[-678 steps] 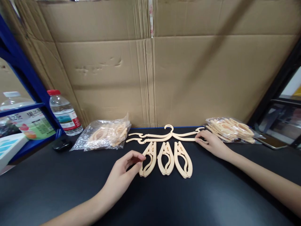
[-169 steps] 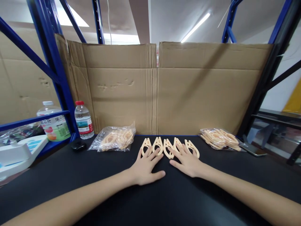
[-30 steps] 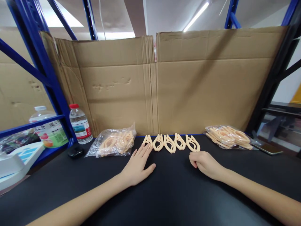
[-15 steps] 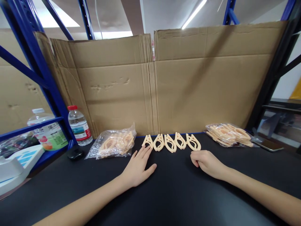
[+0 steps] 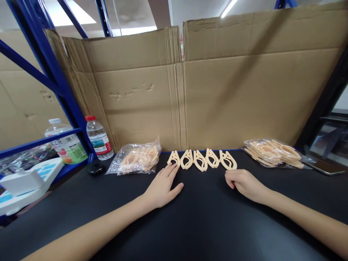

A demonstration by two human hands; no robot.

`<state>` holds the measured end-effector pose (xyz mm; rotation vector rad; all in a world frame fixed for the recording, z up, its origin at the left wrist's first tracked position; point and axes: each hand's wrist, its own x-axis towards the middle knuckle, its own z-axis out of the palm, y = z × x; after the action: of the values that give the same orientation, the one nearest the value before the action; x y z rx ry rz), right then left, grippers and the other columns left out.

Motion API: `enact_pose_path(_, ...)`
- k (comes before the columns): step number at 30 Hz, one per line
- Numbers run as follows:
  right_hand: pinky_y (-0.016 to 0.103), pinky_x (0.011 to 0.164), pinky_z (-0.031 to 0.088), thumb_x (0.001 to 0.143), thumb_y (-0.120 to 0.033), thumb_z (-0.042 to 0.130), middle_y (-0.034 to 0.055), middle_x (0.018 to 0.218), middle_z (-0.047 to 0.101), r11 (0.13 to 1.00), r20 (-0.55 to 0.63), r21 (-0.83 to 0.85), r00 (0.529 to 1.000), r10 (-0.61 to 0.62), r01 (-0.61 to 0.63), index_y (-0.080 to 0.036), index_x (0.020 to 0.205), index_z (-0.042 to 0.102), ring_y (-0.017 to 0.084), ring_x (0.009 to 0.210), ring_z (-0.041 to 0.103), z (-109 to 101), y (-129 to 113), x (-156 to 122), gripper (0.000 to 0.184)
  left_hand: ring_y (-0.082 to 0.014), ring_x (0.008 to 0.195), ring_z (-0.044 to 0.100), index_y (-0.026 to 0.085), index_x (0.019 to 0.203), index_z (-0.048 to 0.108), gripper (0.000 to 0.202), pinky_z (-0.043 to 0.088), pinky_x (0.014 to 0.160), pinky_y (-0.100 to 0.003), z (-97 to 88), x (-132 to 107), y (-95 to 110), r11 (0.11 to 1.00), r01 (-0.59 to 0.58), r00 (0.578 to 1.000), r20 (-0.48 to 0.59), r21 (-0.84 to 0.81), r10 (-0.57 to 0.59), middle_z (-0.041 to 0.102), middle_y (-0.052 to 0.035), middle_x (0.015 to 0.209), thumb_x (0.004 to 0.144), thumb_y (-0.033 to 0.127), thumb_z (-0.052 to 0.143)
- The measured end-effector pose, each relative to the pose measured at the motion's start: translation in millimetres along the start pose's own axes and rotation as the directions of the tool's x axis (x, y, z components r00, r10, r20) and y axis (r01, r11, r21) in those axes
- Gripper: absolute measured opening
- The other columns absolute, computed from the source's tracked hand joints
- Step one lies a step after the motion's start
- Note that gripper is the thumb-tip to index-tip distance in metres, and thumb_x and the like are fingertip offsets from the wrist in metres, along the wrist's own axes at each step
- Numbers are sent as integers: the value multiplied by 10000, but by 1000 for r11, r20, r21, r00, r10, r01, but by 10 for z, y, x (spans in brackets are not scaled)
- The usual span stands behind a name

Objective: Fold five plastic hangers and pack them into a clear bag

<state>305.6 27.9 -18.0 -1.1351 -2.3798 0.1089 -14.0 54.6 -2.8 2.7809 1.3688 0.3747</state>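
Several cream plastic pieces, which look like folded travel clothes hangers (image 5: 200,161), lie side by side in a row on the black table. My left hand (image 5: 162,185) rests flat with its fingers stretched out, and its fingertips touch the lower part of the leftmost folded hanger (image 5: 173,157). Just below the rightmost folded hanger (image 5: 228,161), my right hand (image 5: 246,184) rests on the table with its fingers curled in. Nothing shows in that hand.
Clear plastic bags of similar cream pieces lie at the left (image 5: 136,159) and right (image 5: 274,154). A phone (image 5: 324,166) is beside the right bag. At left are a black mouse (image 5: 95,168), a red-capped bottle (image 5: 100,141) and a white power strip (image 5: 32,186). Cardboard (image 5: 130,94) walls the back.
The camera view has tilted and shifted a little, so the scene sits slightly higher and farther right. Both hands and the row of folded hangers keep their places on the table.
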Motion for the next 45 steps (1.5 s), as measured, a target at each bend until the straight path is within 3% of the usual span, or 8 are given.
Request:
enact_pose_path(16,232,568,342,618,25,322,-16,595,469,999,3,-50,1000,-8,8,-201,585,396,133,554,455,20,-21,-21,240,-299,1410,240,67,1415,355,617,277,1142,-467,18,-21,-22,999,-28,999,-18,-31,27,348,-169,1492,918,427,430)
enact_pose_path(27,242,573,361,677,9,325,-12,617,481,999,13,-45,1000,-14,14,-203,610,425,133,566,469,-2,-39,-37,244,-289,1279,440,128,1292,511,438,385,1081,-470,27,-38,-2,992,-127,980,-158,-7,124,542,-146,1329,897,316,496)
enact_pose_path(39,236,570,361,676,26,328,-17,617,490,998,-3,-52,1000,-23,22,-205,614,424,132,563,480,16,-26,-51,257,-288,1292,424,111,1311,487,463,371,1097,-461,60,-49,-25,992,-119,981,-160,-32,112,510,-161,1347,894,312,503)
enact_pose_path(42,238,568,361,670,32,328,-16,619,495,999,-9,-46,1000,-16,15,-206,611,422,134,564,480,20,-35,-48,262,-303,1345,356,114,1352,437,517,363,1098,-470,13,-51,-13,992,-124,973,-190,37,129,451,-164,1407,875,296,517)
enact_pose_path(45,241,574,365,678,32,324,-14,630,501,999,-11,-41,1000,-9,9,-205,619,429,134,572,484,21,-44,-49,266,-332,1357,322,116,1295,495,453,343,1094,-505,-76,-47,-29,960,-189,935,-260,205,240,431,-168,1426,859,237,512)
